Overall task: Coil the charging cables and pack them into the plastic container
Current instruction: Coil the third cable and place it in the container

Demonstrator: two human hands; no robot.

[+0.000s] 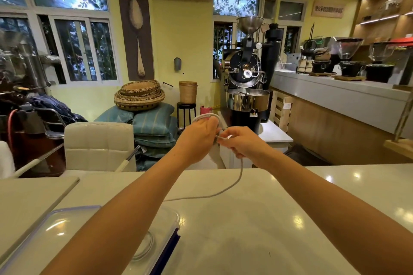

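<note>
1. Plastic container (93, 230) sits nearest, at the lower left of the white table (257, 219), clear-walled with a dark blue edge along its right side; the left forearm crosses over it, and a faint loop of cable seems to lie inside, though through the plastic I cannot be sure.
2. Glare from the ceiling lights dots the glossy tabletop to the right of the container.
3. One white charging cable (232, 185) trails across the table from beside the left forearm, curves right, then rises off the surface to the hands.
4. Both arms are stretched forward over the far edge of the table, hands raised in the air and almost touching.
5. Left hand (197, 135) has its grip closed on a small coil of that cable, a white loop showing above the knuckles.
6. Right hand (240, 140) pinches the strand just beside the coil, its grip clenched on the cable, which hangs down from under the fist.
7. Behind the table stands a cream padded chair (98, 145).
8. Farther back lie stacked blue cushions (154, 127) with woven baskets (139, 95) on top, and a black coffee roaster (245, 69) by the yellow wall.
</note>
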